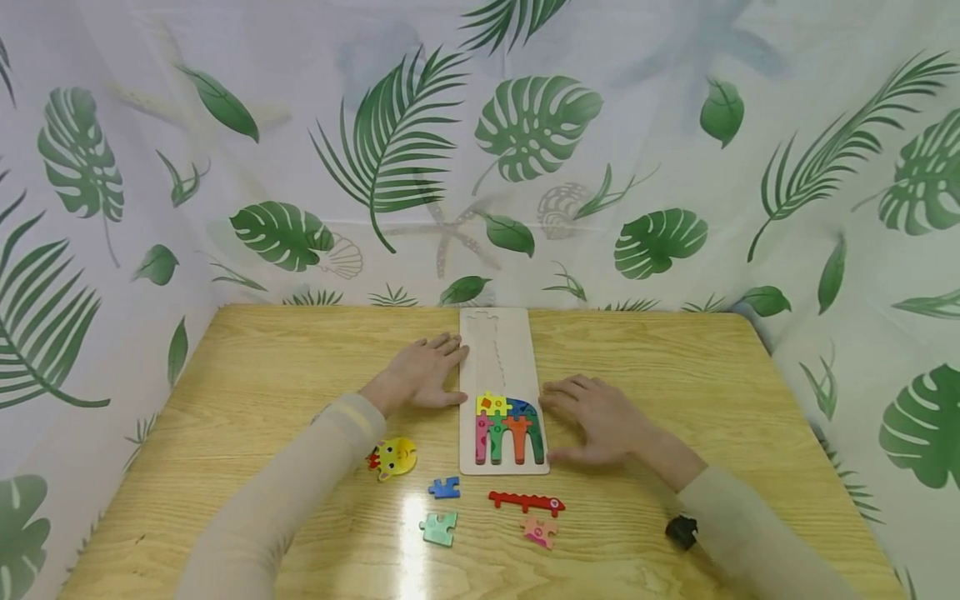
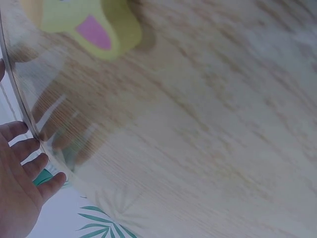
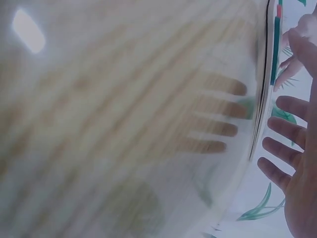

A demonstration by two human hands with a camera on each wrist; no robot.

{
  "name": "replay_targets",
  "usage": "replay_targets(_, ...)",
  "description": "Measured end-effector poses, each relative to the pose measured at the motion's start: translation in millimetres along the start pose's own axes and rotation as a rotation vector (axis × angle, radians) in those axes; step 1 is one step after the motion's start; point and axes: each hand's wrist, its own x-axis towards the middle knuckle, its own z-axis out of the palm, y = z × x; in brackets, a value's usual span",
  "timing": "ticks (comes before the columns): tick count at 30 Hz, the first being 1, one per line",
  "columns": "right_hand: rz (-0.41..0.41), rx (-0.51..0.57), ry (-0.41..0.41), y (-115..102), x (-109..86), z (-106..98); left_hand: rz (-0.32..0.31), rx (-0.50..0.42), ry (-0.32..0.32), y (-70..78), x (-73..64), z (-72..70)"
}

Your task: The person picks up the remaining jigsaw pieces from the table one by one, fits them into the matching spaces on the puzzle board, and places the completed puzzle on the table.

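I looked first at the near part of the worktop, where a pink puzzle piece lay on the right and a green puzzle piece on the left. Just beyond them I saw a wavy red strip with a small round mark at one end, and a blue puzzle piece to its left. A yellow animal head lay further left, close to the left sleeve. A black object showed beside the right sleeve (I could not make out what it was).

Past these loose parts, I had the pale wooden board flat on the worktop, running away from me between the two hands. Its near half carried a joined group of coloured pieces: pink, green, orange and green legs below, yellow and blue above. The far half showed a long, narrow outline.

The right hand rested by the board's right edge, fingers extended and grasping nothing. The left hand had its fingertips at the left edge, likewise spread and unclenched. Behind everything, I saw a white cloth printed with green leaves.
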Motion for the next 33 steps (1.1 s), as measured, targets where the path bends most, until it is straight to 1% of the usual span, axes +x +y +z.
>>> replay_targets(3, -0.009, -0.026, -0.01, 5.3, 2.6, 2.6, -0.001, 0.005, -0.001, -0.5, 0.0, 0.1)
replay_targets(7, -0.015, -0.048, -0.051, 11.1, 5.3, 6.3, -0.004, 0.014, -0.003, 0.1, 0.0, -0.1)
replay_targets(12, -0.001, -0.038, -0.103, 16.3, 9.0, 9.3, -0.008, 0.011, -0.001, 1.2, 0.2, -0.2)
replay_targets(15, 0.002, -0.024, -0.12, 18.1, 11.8, 10.2, -0.01, 0.009, -0.003, 1.6, 0.3, 0.0)
replay_targets(21, -0.002, -0.02, -0.137, 20.6, 15.2, 12.5, -0.013, 0.006, -0.005, 1.4, 0.1, 0.1)
replay_targets(25, 0.0, -0.024, -0.149, 21.7, 14.6, 14.8, -0.001, 0.005, -0.007, 1.6, -0.5, 1.4)
replay_targets(33, 0.005, -0.029, -0.153, 22.9, 15.3, 15.6, 0.028, -0.012, 0.02, -0.3, -8.4, 2.4)
